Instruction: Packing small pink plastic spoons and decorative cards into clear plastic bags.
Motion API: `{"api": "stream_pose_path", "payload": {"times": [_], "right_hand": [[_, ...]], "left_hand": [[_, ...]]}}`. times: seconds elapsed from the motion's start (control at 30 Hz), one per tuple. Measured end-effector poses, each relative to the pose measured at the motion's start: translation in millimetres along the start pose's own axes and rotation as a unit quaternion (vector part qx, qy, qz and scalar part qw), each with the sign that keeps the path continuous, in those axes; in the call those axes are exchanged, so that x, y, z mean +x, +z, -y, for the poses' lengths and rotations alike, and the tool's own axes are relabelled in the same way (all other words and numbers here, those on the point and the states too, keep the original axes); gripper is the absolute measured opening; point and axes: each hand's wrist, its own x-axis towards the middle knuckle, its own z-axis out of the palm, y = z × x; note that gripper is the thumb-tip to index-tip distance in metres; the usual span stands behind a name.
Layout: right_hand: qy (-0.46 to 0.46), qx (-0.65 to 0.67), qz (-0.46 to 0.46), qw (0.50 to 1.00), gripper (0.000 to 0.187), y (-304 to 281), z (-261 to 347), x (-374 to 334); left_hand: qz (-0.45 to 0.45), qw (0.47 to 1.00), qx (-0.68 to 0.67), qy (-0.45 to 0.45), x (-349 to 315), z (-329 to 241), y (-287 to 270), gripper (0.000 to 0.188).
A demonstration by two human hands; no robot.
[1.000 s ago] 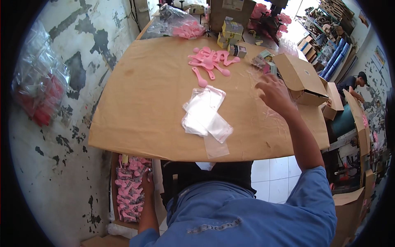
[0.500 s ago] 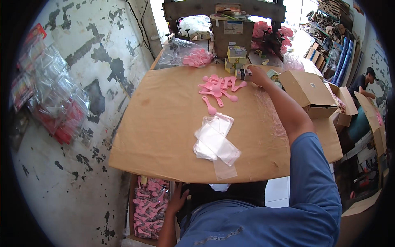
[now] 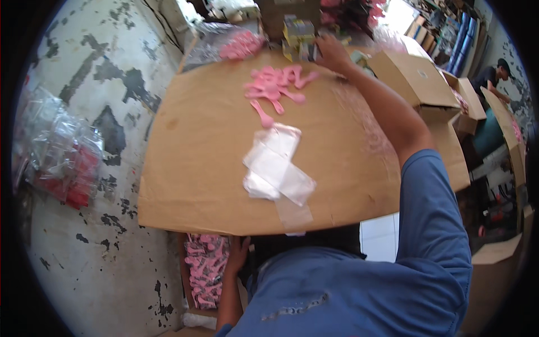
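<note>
My right hand (image 3: 332,53) reaches to the far side of the table, fingers curled at the edge of a small greyish packet (image 3: 307,52). Motion blur hides whether it is gripped. Beside it stand small yellow boxes (image 3: 298,31). Nearer lies a pile of pink plastic scoops (image 3: 272,87), one scoop (image 3: 263,115) pointing toward the bags. Clear plastic bags (image 3: 272,168) lie overlapping in the middle of the table. My left hand (image 3: 238,255) hangs low below the table's front edge, beside a carton of pink scoops (image 3: 206,272); its fingers are mostly hidden.
The table (image 3: 185,168) is covered with brown cardboard. A clear bag of pink pieces (image 3: 241,45) lies at the far left. Open cartons (image 3: 415,78) stand on the right, where another person (image 3: 494,78) works. Plastic packs (image 3: 67,151) hang on the left wall.
The whole view has shifted, so the table and its things sit higher in the picture. My right hand stays by the small packet and yellow boxes; my left hand stays low by the carton.
</note>
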Motion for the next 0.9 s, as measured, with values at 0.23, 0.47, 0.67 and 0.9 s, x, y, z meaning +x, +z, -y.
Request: {"api": "stream_pose_path", "payload": {"times": [0.23, 0.47, 0.67, 0.9], "right_hand": [[0.272, 0.637, 0.063, 0.719, 0.059, -126, 72, -61], [0.353, 0.777, 0.162, 0.495, 0.047, -242, 137, -179], [0.092, 0.389, 0.292, 0.869, 0.041, -286, 222, -237], [0.086, 0.268, 0.298, 0.912, 0.040, -258, 210, -251]], "left_hand": [[0.017, 0.999, -0.005, -0.037, 7, 13, -3, 0.065], [0.062, 0.998, 0.021, -0.015, 31, 13, -7, 0.057], [0.105, 0.991, 0.081, 0.014, 54, 14, -11, 0.048], [0.099, 0.990, 0.093, 0.038, 61, 19, -8, 0.048]]}}
